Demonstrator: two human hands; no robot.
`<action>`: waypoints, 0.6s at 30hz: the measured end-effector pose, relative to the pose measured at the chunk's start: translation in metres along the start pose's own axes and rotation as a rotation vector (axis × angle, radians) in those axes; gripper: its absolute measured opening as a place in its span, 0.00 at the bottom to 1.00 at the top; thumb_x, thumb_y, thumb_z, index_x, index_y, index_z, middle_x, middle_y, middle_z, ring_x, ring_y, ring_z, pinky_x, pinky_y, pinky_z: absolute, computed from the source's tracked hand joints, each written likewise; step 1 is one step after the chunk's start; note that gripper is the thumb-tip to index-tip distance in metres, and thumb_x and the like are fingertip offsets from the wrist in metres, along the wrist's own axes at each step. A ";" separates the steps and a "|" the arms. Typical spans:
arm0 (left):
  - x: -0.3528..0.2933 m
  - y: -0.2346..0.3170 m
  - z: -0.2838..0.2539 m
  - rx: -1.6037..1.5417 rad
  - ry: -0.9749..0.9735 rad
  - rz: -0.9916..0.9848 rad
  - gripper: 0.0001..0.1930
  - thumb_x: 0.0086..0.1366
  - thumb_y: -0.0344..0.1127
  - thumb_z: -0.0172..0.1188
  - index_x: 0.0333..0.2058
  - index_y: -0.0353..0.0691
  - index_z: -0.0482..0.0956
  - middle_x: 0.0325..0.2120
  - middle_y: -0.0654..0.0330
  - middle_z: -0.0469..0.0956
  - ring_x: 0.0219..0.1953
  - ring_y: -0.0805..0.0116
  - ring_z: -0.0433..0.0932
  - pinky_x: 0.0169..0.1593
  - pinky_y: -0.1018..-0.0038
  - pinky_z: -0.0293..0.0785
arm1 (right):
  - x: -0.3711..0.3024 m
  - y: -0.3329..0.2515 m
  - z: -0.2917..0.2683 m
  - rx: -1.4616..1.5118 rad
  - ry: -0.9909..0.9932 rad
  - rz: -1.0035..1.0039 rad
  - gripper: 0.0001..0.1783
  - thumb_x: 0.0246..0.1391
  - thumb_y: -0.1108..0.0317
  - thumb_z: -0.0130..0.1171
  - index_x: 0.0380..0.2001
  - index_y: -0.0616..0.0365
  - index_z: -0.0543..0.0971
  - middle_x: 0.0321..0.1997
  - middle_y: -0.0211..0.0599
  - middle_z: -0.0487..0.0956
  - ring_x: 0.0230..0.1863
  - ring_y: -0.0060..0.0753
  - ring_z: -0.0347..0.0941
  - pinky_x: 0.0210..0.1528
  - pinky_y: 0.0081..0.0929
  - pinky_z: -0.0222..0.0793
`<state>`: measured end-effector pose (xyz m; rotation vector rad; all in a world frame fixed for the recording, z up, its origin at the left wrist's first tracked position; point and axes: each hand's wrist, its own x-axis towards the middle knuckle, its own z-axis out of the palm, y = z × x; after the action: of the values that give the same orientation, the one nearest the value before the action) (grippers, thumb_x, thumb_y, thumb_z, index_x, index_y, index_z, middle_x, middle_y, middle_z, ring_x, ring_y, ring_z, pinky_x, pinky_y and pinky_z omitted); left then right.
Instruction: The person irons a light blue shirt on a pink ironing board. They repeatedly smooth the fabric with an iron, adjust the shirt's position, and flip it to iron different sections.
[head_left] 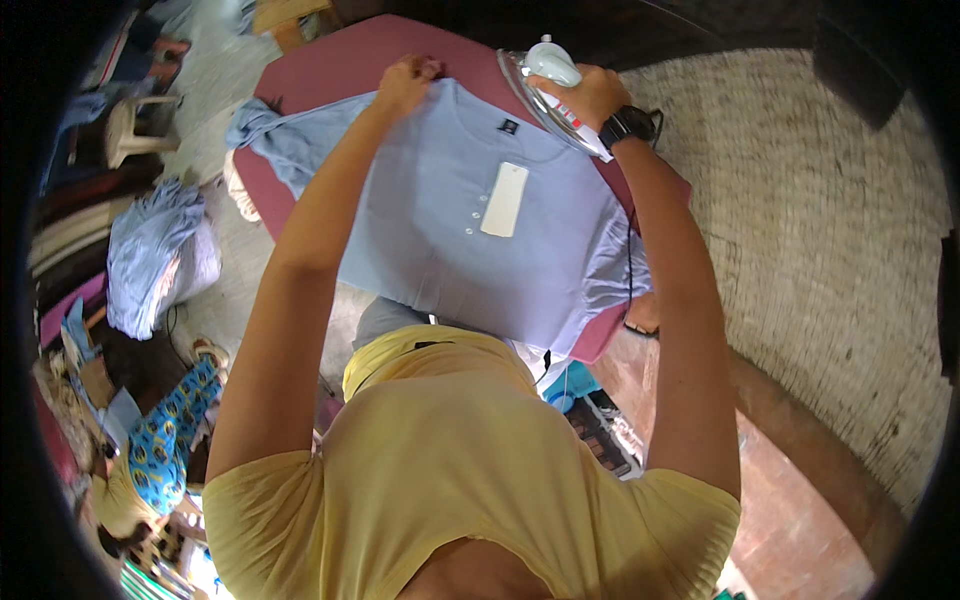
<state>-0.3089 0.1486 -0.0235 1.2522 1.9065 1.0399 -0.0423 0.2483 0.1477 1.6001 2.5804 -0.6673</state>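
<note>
A light blue shirt (430, 210) with short puffed sleeves is spread over a maroon ironing board (340, 60). On its front lies a blank-looking white tag (505, 200), beside a few small buttons, and a dark label shows inside the neckline. At the far left shoulder of the shirt, my left hand (405, 87) has its fingers curled together on the cloth's edge. My right hand (590, 95), with a black watch on the wrist, is wrapped round the handle of a white and grey clothes iron (553, 64). The iron is at the shirt's right shoulder, near the board's far right edge.
A dark cord (631, 250) hangs along the board's right side. To the left are a pile of blue clothes (155, 250) and a beige plastic stool (140, 130). Another person in patterned blue cloth (165, 440) is at the lower left. A textured wall (800, 220) stands right.
</note>
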 end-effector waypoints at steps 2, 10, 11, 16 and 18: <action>0.004 -0.002 0.002 0.032 0.029 -0.028 0.22 0.64 0.52 0.55 0.45 0.40 0.81 0.45 0.53 0.79 0.49 0.53 0.77 0.53 0.65 0.72 | -0.036 0.024 -0.023 0.134 -0.006 0.192 0.33 0.41 0.35 0.67 0.35 0.55 0.84 0.28 0.42 0.83 0.30 0.41 0.82 0.33 0.34 0.77; 0.013 -0.005 -0.001 0.311 -0.026 0.024 0.24 0.64 0.57 0.55 0.45 0.41 0.80 0.47 0.54 0.78 0.50 0.53 0.76 0.52 0.63 0.72 | -0.310 0.121 -0.111 0.382 0.368 0.834 0.39 0.49 0.35 0.62 0.36 0.70 0.81 0.24 0.47 0.82 0.27 0.34 0.81 0.32 0.32 0.74; 0.019 -0.005 0.011 0.382 0.015 0.069 0.24 0.64 0.56 0.56 0.45 0.42 0.79 0.47 0.54 0.78 0.50 0.53 0.75 0.52 0.62 0.72 | -0.348 0.160 -0.101 0.275 0.374 0.928 0.39 0.49 0.35 0.62 0.36 0.69 0.82 0.24 0.46 0.81 0.27 0.35 0.81 0.33 0.33 0.74; 0.003 0.090 0.086 0.421 -0.101 0.517 0.16 0.61 0.46 0.62 0.43 0.44 0.78 0.43 0.55 0.77 0.50 0.51 0.73 0.53 0.59 0.70 | -0.427 0.239 -0.036 0.213 0.511 1.103 0.41 0.46 0.31 0.62 0.26 0.69 0.83 0.20 0.48 0.80 0.26 0.38 0.80 0.34 0.36 0.75; -0.012 0.111 0.130 0.214 -0.247 0.641 0.14 0.61 0.44 0.63 0.41 0.44 0.78 0.43 0.56 0.76 0.51 0.51 0.72 0.53 0.57 0.69 | -0.407 0.251 -0.017 0.071 0.433 1.185 0.52 0.44 0.21 0.52 0.25 0.73 0.82 0.21 0.56 0.80 0.31 0.51 0.82 0.39 0.45 0.76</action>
<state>-0.1485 0.1997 0.0085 2.0925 1.4798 0.9295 0.3685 0.0046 0.1790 2.9889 1.2386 -0.2846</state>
